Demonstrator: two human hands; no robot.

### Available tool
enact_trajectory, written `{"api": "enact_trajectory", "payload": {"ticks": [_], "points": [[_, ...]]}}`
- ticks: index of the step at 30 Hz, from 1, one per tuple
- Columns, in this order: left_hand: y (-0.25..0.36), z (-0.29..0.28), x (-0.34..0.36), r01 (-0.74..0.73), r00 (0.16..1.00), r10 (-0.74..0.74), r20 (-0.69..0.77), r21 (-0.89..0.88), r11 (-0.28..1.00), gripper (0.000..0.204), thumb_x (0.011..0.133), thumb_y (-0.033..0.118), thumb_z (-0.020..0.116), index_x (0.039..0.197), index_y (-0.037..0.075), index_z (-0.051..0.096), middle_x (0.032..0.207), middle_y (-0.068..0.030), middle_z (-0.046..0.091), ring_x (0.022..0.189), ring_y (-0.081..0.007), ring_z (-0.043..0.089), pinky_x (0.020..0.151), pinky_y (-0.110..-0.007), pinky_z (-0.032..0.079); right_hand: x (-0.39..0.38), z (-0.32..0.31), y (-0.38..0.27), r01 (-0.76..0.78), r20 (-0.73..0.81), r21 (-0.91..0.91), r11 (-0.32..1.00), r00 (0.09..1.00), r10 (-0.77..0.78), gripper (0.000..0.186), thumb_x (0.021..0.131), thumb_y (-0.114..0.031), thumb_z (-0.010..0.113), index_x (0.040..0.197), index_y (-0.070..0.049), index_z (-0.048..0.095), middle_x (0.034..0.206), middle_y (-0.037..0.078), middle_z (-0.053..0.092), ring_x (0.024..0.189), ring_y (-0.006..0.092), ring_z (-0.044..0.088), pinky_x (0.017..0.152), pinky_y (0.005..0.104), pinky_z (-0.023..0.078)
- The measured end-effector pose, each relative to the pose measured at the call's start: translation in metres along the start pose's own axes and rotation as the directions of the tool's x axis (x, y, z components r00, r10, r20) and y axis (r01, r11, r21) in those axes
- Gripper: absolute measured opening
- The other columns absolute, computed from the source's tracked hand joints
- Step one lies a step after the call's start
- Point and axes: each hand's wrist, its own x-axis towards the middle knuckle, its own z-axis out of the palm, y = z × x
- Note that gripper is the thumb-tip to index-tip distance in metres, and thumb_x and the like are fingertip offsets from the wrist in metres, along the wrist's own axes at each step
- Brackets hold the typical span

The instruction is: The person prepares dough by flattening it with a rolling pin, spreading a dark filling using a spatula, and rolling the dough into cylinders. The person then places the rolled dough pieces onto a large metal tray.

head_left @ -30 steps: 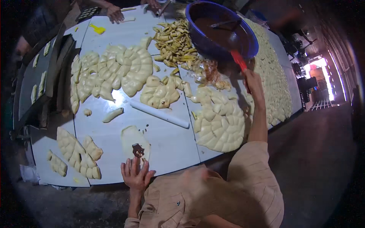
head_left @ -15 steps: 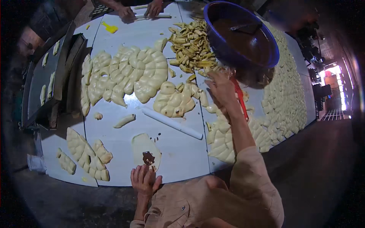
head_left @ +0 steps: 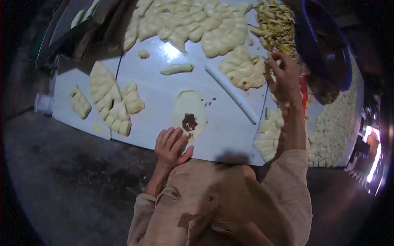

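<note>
Two hands are working apart. A second ago the right hand [head_left: 286,74] gripped the red handle [head_left: 304,92]; now that handle lies loose beside the right forearm, near the blue basin [head_left: 311,49], and the hand is at the near edge of the pile of yellow strips [head_left: 277,28]. Its thumb and forefinger curve toward each other, but I cannot tell whether they pinch anything.

The left hand [head_left: 169,145] stays at the near end of the flat dough [head_left: 189,102], its fingers side by side, thumb apart, clamped on nothing. That dough lies near the middle of the table [head_left: 152,119], to the left of the white rod [head_left: 232,94]. It bears brown filling [head_left: 188,123] toward its near end and is unfolded, so spooning seems to have given way to work at the strips.
</note>
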Motion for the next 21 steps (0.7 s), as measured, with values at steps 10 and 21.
{"api": "enact_trajectory", "payload": {"ticks": [10,21], "points": [[-0.002,-0.015,0.003,0.025,0.999,-0.033,-0.038,-0.188,0.982,0.033,0.074,0.020,0.083,0.102,0.010,0.070,0.122,-0.0117,0.066,0.114,-0.0365,0.062,0.100,-0.052,0.049,-0.086,0.067,-0.166,0.184,0.280,0.364,0.913,0.913,-0.296,0.018,0.090,-0.024,0.069,0.101,-0.009,0.067,0.091,0.010,0.065,0.079,0.0328,0.067,0.067,0.0424,0.054],[-0.027,-0.039,0.027,-0.056,0.982,0.095,0.162,-0.232,0.971,0.027,0.079,0.021,0.081,0.103,0.014,0.072,0.105,-0.0035,0.066,0.099,-0.0257,0.064,0.083,-0.041,0.050,-0.134,0.069,-0.185,0.099,0.353,0.297,0.950,0.913,-0.205,0.028,0.089,-0.029,0.072,0.112,-0.014,0.070,0.095,0.005,0.064,0.077,0.0250,0.068,0.064,0.0386,0.054]]}}
